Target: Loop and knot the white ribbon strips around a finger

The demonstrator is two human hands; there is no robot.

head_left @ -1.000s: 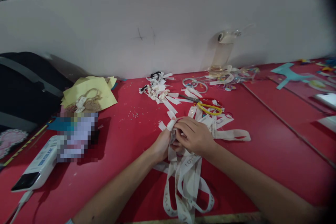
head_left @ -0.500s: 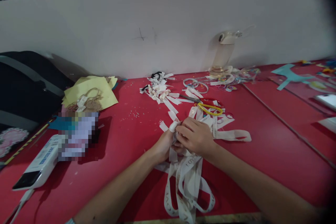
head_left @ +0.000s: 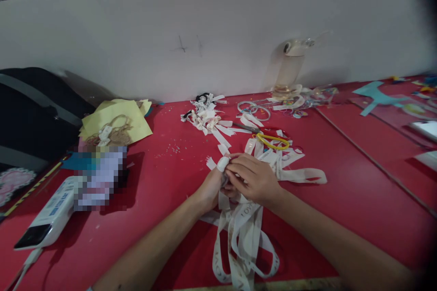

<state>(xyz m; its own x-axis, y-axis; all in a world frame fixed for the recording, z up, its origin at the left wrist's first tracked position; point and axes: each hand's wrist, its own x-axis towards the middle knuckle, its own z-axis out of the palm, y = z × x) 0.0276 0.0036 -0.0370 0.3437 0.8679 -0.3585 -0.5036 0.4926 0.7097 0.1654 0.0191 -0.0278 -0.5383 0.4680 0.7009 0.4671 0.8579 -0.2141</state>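
Observation:
Both hands meet at the middle of the red table. My left hand (head_left: 212,186), with a white wrap around its thumb, is closed on the cream printed ribbon (head_left: 247,218). Against it, the fingers of my right hand (head_left: 254,176) pinch the same ribbon; the exact grip is hidden behind the knuckles. Long loops of the ribbon hang down toward the table's front edge, with lettering on them. Just beyond my right hand lie scissors (head_left: 273,141) with a yellow and red handle, among cut ribbon pieces. Farther back is a pile of tied ribbon bows (head_left: 206,118).
A clear bottle (head_left: 289,72) stands by the grey partition (head_left: 136,41). To the left are yellow sheets (head_left: 136,122), a white power bank (head_left: 51,213) with a cable, and a dark bag (head_left: 30,109). Turquoise tape pieces (head_left: 375,95) lie at the right.
The left thumb has shifted slightly left and down, and the right fingers reach a little farther over it. The ribbon loops have hardly moved.

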